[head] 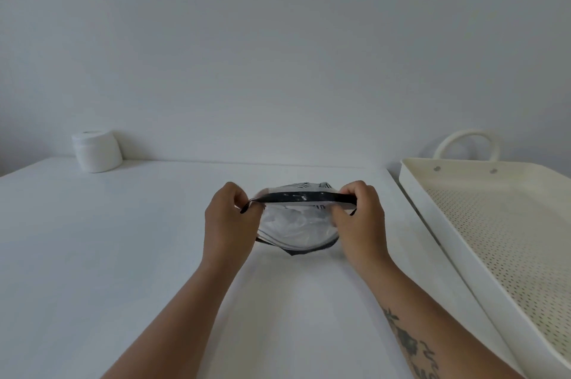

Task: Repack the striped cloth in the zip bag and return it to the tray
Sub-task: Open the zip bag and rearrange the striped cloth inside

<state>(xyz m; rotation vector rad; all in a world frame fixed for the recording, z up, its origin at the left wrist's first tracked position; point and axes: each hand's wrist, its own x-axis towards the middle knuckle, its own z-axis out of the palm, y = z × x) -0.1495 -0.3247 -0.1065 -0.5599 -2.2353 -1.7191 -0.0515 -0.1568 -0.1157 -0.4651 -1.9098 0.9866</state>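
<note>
White tub [97, 151] sits at the surface's back-left corner. Mid-surface, left hand [230, 218] and right hand [360, 219] each pinch an end of the zip bag [296, 225], striped cloth [304, 186] poking out. Tray [500, 224] along the right edge.

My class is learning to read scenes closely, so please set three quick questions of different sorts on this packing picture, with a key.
1. True or false: the zip bag already lies in the tray.
2. What holds the bag's black zip strip? A) left hand only B) both hands C) neither
3. Fill in: the white jar stands at the table's far ____ corner.

Key: 1 false; 2 B, with the right hand too; 3 left.
</note>
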